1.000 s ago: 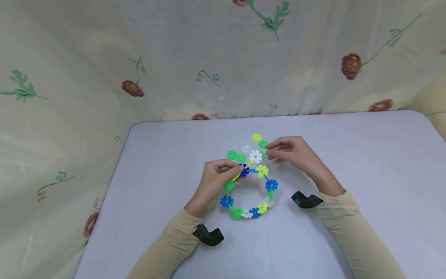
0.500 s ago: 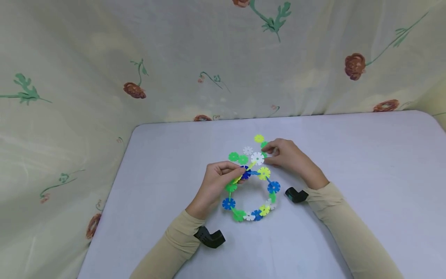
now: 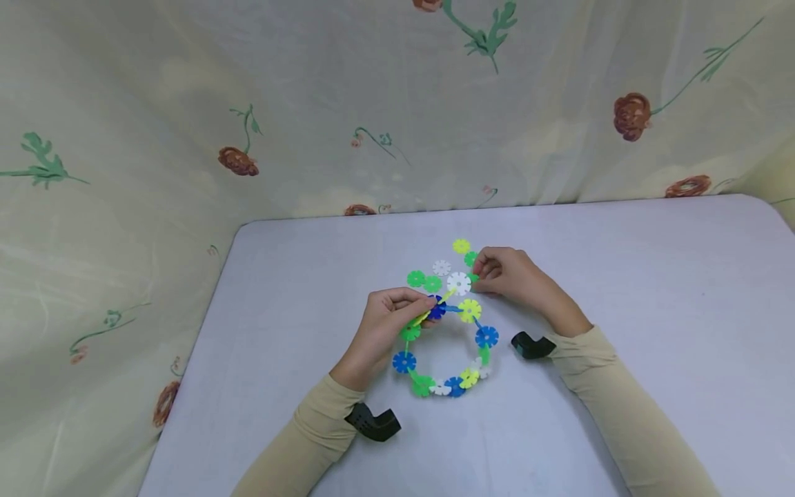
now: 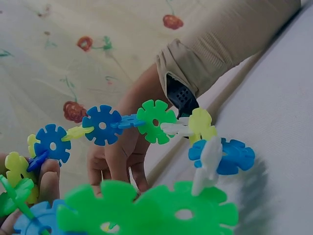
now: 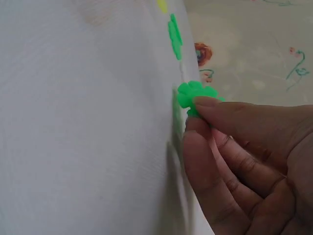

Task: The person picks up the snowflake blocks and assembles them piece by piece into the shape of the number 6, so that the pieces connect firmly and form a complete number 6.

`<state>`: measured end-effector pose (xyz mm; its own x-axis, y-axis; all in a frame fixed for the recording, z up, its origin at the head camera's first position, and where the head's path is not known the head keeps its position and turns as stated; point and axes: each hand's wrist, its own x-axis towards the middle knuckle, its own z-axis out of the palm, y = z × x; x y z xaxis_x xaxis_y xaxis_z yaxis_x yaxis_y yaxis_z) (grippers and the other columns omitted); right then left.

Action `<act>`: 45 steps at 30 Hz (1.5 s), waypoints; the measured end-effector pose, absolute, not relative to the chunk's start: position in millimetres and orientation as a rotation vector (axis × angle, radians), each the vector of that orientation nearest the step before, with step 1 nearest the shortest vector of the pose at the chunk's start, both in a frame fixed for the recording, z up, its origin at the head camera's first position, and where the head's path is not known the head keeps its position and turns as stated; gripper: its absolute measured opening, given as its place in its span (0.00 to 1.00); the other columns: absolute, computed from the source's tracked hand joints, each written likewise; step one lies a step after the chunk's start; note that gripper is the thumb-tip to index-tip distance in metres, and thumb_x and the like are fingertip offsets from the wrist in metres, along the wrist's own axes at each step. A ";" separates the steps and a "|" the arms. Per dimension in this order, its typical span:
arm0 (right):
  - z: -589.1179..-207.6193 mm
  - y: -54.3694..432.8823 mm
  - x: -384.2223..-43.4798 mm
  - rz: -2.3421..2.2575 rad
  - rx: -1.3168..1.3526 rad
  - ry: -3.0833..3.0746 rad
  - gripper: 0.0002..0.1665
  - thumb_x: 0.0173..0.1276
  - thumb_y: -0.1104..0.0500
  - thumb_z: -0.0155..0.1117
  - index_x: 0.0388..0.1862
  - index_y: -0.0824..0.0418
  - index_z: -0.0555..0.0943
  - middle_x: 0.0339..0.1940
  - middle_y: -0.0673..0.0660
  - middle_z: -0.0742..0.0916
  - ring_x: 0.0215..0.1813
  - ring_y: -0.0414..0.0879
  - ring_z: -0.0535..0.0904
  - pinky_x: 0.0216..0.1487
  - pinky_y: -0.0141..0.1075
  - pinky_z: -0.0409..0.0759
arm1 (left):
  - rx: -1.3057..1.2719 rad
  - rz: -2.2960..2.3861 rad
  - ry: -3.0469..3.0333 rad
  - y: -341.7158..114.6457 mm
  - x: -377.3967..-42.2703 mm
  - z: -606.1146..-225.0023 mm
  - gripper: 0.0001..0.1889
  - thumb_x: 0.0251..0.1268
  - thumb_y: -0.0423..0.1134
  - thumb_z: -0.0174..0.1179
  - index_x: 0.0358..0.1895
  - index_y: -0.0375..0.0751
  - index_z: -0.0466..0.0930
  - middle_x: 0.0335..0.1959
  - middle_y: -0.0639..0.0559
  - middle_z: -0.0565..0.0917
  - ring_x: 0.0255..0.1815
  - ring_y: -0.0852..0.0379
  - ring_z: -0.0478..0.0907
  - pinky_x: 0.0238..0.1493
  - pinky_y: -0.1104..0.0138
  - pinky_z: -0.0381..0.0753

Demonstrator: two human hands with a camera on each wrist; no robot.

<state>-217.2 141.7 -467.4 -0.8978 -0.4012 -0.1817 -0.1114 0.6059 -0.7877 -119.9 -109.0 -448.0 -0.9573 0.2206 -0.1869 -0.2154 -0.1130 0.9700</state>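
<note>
A ring of interlocking flower-shaped plastic discs (image 3: 487, 337) in blue, green, yellow and white hangs from my left hand (image 3: 386, 328). Thumb and fingers pinch the ring at its upper left, by a dark blue disc (image 3: 438, 308); fingertips also show at the left edge of the left wrist view. My right hand (image 3: 515, 279) is just beyond the ring's upper right. Between its thumb and index finger it pinches a small green flower disc (image 5: 196, 93), partly covered by the thumb. A larger white disc (image 3: 459, 283) shows just left of the right fingertips.
Behind the hands lie loose discs on the white table (image 3: 310, 262): a pair of green discs (image 3: 424, 280), a white one (image 3: 442, 268), a yellow one (image 3: 462, 246) and another green one (image 3: 470, 259). A flowered curtain (image 3: 397, 103) hangs along the table's back and left.
My right hand has come in to the left, and its fingers have curled and pinched the green disc. My left hand keeps its hold on the ring, almost still.
</note>
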 end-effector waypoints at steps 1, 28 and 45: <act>-466.7 143.6 -216.3 -1.220 -0.409 2.479 0.12 0.67 0.63 0.74 0.46 0.65 0.82 0.39 0.60 0.87 0.37 0.47 0.83 0.38 0.34 0.85 | 0.003 2.149 1.866 -108.9 -119.7 -447.8 0.11 0.71 0.37 0.67 0.44 0.29 0.86 0.32 0.53 0.91 0.34 0.60 0.89 0.47 0.64 0.90; -445.9 171.1 -195.5 -1.797 -0.732 2.135 0.07 0.69 0.67 0.71 0.44 0.68 0.89 0.40 0.45 0.93 0.37 0.48 0.90 0.42 0.37 0.90 | 0.034 2.076 1.868 -110.3 -121.3 -448.1 0.12 0.72 0.38 0.66 0.45 0.30 0.87 0.34 0.52 0.92 0.34 0.59 0.89 0.50 0.58 0.90; -438.6 169.1 -188.8 -1.626 -0.868 2.195 0.06 0.68 0.67 0.71 0.42 0.65 0.90 0.41 0.44 0.93 0.42 0.42 0.90 0.46 0.32 0.88 | 0.078 2.027 1.949 -109.2 -120.4 -447.9 0.09 0.68 0.34 0.68 0.39 0.29 0.87 0.31 0.51 0.91 0.33 0.49 0.90 0.47 0.51 0.90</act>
